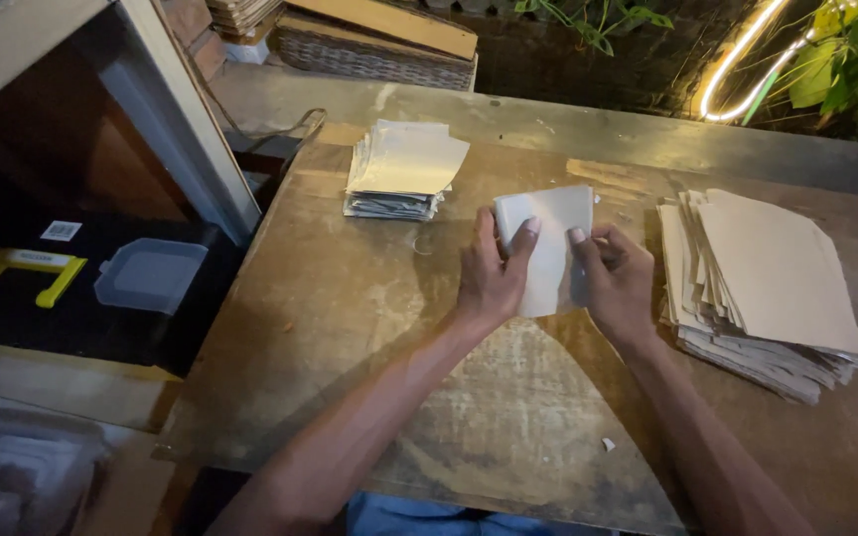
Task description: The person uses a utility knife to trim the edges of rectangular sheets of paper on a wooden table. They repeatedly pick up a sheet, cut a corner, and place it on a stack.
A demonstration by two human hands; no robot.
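Far left on the worn wooden counter (350,298), near its edge: small stack of pale paper bags (404,169). Centre: white rectangular paper sheet (548,248), long axis running away from the body, tilted slightly. Left hand (492,278) clenched on its left edge, right hand (616,278) pinching the right edge. Bare counter below. Far right: taller stack of tan paper sheets (762,288).

Bare table (350,298) front-left; paper stacks (404,169) (767,288) flank both sides
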